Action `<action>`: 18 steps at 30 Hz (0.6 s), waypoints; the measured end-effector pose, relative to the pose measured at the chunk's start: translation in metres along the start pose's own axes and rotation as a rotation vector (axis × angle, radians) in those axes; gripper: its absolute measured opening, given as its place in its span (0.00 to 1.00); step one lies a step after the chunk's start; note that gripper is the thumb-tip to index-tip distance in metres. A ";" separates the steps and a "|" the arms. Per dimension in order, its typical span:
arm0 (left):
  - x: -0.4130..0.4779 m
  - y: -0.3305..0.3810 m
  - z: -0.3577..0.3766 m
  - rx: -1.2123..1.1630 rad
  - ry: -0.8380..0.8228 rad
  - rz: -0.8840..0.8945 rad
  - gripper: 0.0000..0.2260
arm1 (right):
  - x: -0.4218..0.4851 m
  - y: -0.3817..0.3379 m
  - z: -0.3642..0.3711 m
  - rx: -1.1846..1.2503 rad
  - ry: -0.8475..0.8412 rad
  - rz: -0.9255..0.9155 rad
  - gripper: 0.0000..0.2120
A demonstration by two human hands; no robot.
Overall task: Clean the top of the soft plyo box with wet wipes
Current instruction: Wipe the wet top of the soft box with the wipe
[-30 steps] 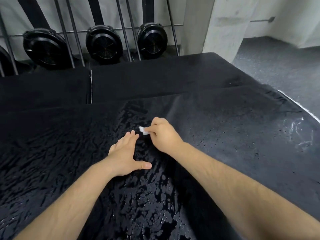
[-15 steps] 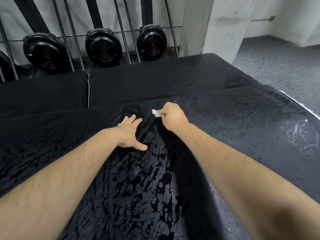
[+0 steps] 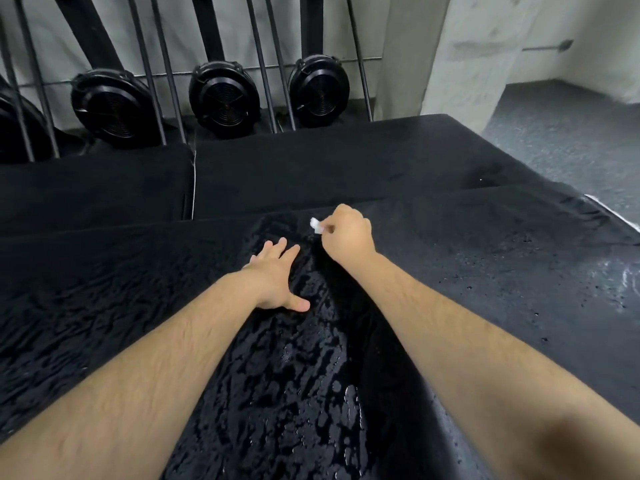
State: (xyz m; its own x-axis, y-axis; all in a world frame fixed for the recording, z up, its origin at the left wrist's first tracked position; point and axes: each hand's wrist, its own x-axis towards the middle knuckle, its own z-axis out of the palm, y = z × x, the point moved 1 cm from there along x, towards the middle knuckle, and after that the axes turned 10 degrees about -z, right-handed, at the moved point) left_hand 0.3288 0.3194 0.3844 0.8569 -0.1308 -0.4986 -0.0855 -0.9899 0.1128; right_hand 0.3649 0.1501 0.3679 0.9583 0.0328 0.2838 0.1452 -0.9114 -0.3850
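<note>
Our right hand [image 3: 348, 233] is curled tight around a small wad of wet wipe [image 3: 316, 225], which it presses down near the far edge of the soft plyo box top [image 3: 485, 271]. Our left hand [image 3: 277, 275] lies flat just beside it, fingers spread, bracing on the surface.

Between our forearms a glossy wet band [image 3: 294, 375] runs back toward us, and we judge that strip done. Left of it the sheen is duller and patchy; we cannot tell whether it has been wiped. To the right the cover looks matte and speckled, with white scuff marks [image 3: 623, 275] near the edge. That side, we judge, is what is left.

The far edge lies just ahead of the wipe, with black pads [image 3: 311, 168] beyond it, so there is little room forward. Rightward there is room to sweep as far as the right edge, where the box falls away to grey floor [image 3: 571, 140].
</note>
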 end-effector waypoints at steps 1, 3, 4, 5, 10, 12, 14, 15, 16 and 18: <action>0.000 0.000 0.000 -0.003 0.003 0.002 0.54 | -0.007 -0.009 0.006 0.016 -0.030 -0.057 0.13; 0.000 0.000 0.001 -0.005 0.000 0.009 0.54 | -0.005 -0.014 0.013 -0.008 -0.071 -0.161 0.14; -0.001 0.000 0.001 -0.008 -0.001 0.008 0.54 | 0.005 -0.013 0.010 -0.021 -0.069 -0.166 0.15; -0.002 0.000 0.001 -0.011 0.000 0.003 0.53 | 0.017 -0.010 0.006 -0.024 -0.064 -0.132 0.15; -0.005 -0.001 0.000 -0.033 -0.001 0.014 0.53 | 0.034 -0.019 0.004 -0.029 0.004 -0.010 0.12; -0.006 -0.002 0.000 -0.054 -0.005 0.019 0.52 | 0.027 -0.032 0.015 -0.072 -0.025 -0.120 0.14; -0.006 -0.004 0.002 -0.068 -0.003 0.031 0.52 | 0.030 -0.032 0.017 -0.093 -0.066 -0.181 0.17; -0.007 -0.005 0.002 -0.068 0.000 0.037 0.52 | 0.036 -0.028 0.013 -0.112 -0.065 -0.156 0.17; -0.007 -0.005 0.001 -0.062 0.002 0.042 0.51 | 0.044 -0.022 0.010 -0.117 -0.050 -0.101 0.16; -0.009 -0.003 -0.001 -0.041 0.001 0.043 0.51 | 0.051 -0.012 0.006 -0.077 -0.033 0.041 0.12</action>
State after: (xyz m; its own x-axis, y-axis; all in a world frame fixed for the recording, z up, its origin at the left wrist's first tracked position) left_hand 0.3218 0.3239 0.3894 0.8535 -0.1729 -0.4916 -0.1013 -0.9804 0.1688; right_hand 0.4135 0.1650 0.3813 0.9708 0.0069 0.2399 0.0874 -0.9411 -0.3266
